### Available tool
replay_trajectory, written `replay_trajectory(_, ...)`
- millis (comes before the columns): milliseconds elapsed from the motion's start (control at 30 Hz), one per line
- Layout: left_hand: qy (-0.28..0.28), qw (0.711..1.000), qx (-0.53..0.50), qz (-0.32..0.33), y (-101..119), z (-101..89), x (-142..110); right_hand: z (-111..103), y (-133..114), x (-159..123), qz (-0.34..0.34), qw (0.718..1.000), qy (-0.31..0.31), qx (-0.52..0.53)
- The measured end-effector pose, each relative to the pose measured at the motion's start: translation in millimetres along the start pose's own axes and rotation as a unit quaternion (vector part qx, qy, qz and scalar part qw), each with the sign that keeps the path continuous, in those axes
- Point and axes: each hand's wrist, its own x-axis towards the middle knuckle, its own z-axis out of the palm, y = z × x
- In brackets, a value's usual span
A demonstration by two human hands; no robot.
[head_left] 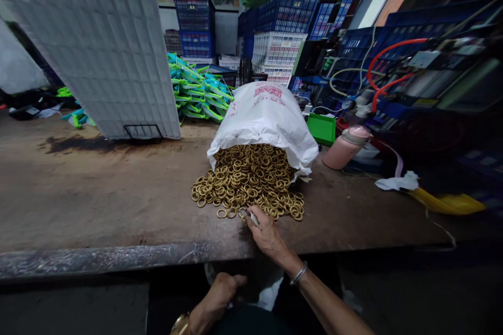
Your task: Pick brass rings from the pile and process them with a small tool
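Note:
Many brass-coloured rings [251,175] spill from the mouth of a white woven sack [267,115] lying on the table. At the near edge of the pile, my right hand [268,235] is closed on a small pale-handled tool [253,219] with a thin dark tip. The tool's exact kind is not clear. Its tip is close to the nearest rings. Below the table edge, my left hand [225,290] is curled with thumb and forefinger close together. Whatever it may hold is hidden in shadow.
A tall grey quilted panel [118,52] stands at left beside bright green and teal items [200,91]. On the right are a pink bottle [346,146], a green tray [321,128] and equipment with orange hoses [377,70]. Blue crates [196,23] are stacked behind the table [118,199].

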Motion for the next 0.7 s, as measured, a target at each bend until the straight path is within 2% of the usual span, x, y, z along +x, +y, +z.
replay_trajectory(33, -0.009, 1.0, 0.016, -0.005, 9, 4.8, -8, -1, 0, -3, -0.004, 1.0, -0.001, 0.023)
replay_trajectory(100, -0.053, 0.992, 0.112, 0.022, 32, 14.8, -24, -3, 0, -8, -0.006, 0.998, -0.012, 0.059)
replay_trajectory(133, -0.049, 0.99, 0.132, 0.027, 44, 19.5, -30, -4, -1, -10, -0.005, 0.997, -0.021, 0.074)
replay_trajectory(233, 0.054, 0.986, 0.124, 0.093, 76, 29.7, -36, -6, -5, -15, -0.011, 0.993, -0.039, 0.107)
replay_trajectory(300, 0.091, 0.982, 0.106, 0.125, 89, 32.6, -30, -8, -9, -17, -0.015, 0.991, -0.053, 0.126)
replay_trajectory(433, 0.068, 0.985, 0.09, 0.127, 95, 32.9, -14, -12, -17, -19, 0.002, 0.984, -0.083, 0.16)
replay_trajectory(567, 0.062, 0.987, 0.083, 0.121, 95, 32.8, -8, -10, -16, -20, 0.034, 0.973, -0.096, 0.205)
replay_trajectory(700, 0.041, 0.988, 0.09, 0.122, 97, 33.0, -10, -4, -11, -17, 0.053, 0.977, -0.064, 0.195)
